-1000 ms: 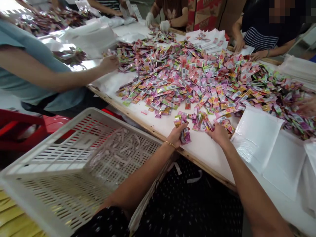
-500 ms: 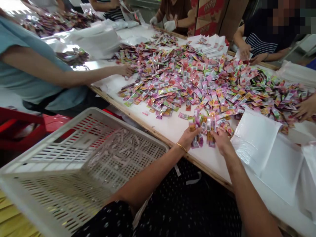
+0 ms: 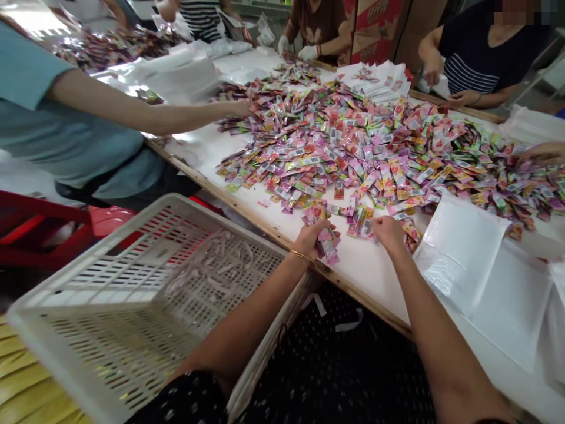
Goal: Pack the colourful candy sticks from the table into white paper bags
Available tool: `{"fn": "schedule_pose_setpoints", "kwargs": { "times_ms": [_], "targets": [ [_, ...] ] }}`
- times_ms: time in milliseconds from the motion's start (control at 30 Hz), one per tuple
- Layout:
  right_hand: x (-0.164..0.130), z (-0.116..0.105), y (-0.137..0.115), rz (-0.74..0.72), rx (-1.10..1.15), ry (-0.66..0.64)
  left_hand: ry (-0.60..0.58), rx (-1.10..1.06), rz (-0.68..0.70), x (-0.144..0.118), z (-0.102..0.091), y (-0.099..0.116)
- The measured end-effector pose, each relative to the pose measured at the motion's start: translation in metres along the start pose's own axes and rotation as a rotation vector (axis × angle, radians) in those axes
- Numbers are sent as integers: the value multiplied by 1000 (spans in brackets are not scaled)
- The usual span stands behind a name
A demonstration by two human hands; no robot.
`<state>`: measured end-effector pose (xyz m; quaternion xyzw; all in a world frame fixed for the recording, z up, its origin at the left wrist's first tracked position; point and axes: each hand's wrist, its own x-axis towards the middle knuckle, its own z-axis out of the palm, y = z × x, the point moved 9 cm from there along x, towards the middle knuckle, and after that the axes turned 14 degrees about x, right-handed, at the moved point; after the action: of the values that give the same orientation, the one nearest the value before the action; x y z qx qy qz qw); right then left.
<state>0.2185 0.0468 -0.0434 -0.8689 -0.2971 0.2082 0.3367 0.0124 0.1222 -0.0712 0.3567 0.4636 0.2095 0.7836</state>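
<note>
The left hand (image 3: 309,235) grips a small bunch of sachets (image 3: 325,238); the right hand (image 3: 388,229), fingers loosely curled, rests on loose ones at its 12 o'clock. They look light, limp and slick, so pinching across the bunch's middle seems safest.

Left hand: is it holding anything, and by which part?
The left hand grips a small bunch of sachets around their upper ends; lower ends stick out.

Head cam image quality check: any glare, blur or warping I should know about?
Head view: glare blows out the clear bags at upper left; straight table edge and white crate bow with wide-angle stretch toward the corners; sachet pile is sharp at centre, softer at far right; left hand and right hand fairly crisp.
</note>
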Motion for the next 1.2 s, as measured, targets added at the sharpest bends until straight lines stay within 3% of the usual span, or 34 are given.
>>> {"fn": "schedule_pose_setpoints", "kwargs": {
  "times_ms": [133,267,433,500,533,600,633,667,733,800,867,933,1000,1100,1200],
  "targets": [
    [27,4,2,55,-33,-7,-35,22,-41,0,6,-7],
    [9,-9,-6,22,102,-29,-96,71,-91,0,19,-12],
    [-46,-8,-18,0,328,-170,-360,103,114,-7,75,-3],
    [-56,-11,-20,-14,393,-283,-436,90,113,-14,93,-6],
    [-56,-20,-19,-35,407,-335,-438,81,84,-16,96,-9],
    [-43,-60,-8,-70,280,-298,-408,77,-8,-18,95,-15],
    [-31,-91,3,-66,147,-189,-392,79,-59,-19,93,-18],
    [-18,-129,18,-29,-70,4,-373,78,-102,-20,89,-20],
    [2,-186,42,49,-277,193,-333,63,-153,-20,83,-22],
    [18,-214,61,99,-400,205,-295,43,-167,-19,80,-21],
    [25,-223,70,115,-465,153,-267,49,-151,-17,83,-14],
    [18,-221,61,45,-487,111,-260,64,-76,-18,96,5],
    [-6,-213,26,-187,-513,117,-263,47,110,-24,119,42],
    [-76,-195,-50,-676,-575,229,-269,23,506,-54,165,114],
    [-146,-175,-100,-928,-676,391,-199,137,917,-103,203,163]
  ]
}}
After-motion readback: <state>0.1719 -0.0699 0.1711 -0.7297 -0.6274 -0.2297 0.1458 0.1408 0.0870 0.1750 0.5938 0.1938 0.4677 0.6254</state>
